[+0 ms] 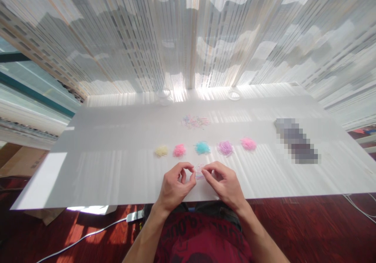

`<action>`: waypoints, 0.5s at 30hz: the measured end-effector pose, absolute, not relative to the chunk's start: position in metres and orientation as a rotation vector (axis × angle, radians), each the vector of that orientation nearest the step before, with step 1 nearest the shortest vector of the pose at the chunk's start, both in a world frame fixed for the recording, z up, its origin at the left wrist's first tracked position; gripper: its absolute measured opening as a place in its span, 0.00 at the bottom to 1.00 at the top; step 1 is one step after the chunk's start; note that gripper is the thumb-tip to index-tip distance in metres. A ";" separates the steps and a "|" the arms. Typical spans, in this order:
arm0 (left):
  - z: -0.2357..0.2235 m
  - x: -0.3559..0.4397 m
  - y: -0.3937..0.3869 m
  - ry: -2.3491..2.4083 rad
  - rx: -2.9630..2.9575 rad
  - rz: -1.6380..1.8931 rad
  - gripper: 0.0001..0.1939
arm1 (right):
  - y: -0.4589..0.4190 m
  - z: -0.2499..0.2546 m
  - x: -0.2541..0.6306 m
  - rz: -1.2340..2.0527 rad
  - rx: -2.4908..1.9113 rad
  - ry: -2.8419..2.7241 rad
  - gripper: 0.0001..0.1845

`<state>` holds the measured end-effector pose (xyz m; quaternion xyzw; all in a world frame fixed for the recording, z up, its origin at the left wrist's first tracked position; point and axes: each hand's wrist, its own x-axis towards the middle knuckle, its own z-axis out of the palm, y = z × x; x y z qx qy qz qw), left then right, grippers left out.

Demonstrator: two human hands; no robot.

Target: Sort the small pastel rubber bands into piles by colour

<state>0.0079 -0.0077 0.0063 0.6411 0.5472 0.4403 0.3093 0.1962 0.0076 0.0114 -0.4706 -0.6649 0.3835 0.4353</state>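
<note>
My left hand [176, 185] is closed in a pinch, thumb and forefinger nearly touching, at the left edge of a small mixed-colour pile [200, 173]. On the pile's right side my right hand [225, 182] pinches in the same way. Whatever sits between the fingertips is too small to make out. Beyond the hands lies a row of heaps of thin pieces that look like tiny rubber bands: yellow [161, 150], bright pink [179, 150], turquoise [202, 147], purple [225, 148] and light pink [248, 144]. A looser mixed heap [196, 121] is spread farther back.
Two clear round dishes or lids [164, 95] [234, 95] stand near the back edge of the white table [117, 137]. A blurred-out dark object [296, 141] lies at the right. Behind hangs a pale curtain [176, 31]. A white cable [85, 237] crosses the floor.
</note>
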 end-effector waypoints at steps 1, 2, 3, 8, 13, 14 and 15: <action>0.006 0.006 -0.008 1.454 1.662 1.170 0.07 | 0.008 0.011 0.196 0.947 -1.175 -1.645 0.06; 0.006 0.005 -0.009 1.460 1.628 1.175 0.08 | 0.008 0.011 0.197 0.941 -1.179 -1.636 0.06; 0.006 0.003 -0.009 1.466 1.593 1.182 0.08 | 0.008 0.011 0.197 0.937 -1.183 -1.629 0.06; 0.017 -0.012 -0.009 1.534 1.418 1.235 0.09 | 0.008 0.011 0.197 0.932 -1.188 -1.618 0.06; 0.025 -0.041 -0.002 1.763 1.356 1.304 0.10 | 0.007 0.010 0.197 0.931 -1.182 -1.613 0.07; 0.026 -0.047 0.001 1.824 1.341 1.316 0.12 | 0.007 0.010 0.197 0.930 -1.181 -1.610 0.06; 0.026 -0.054 0.004 1.882 1.326 1.319 0.13 | 0.007 0.010 0.198 0.928 -1.179 -1.608 0.06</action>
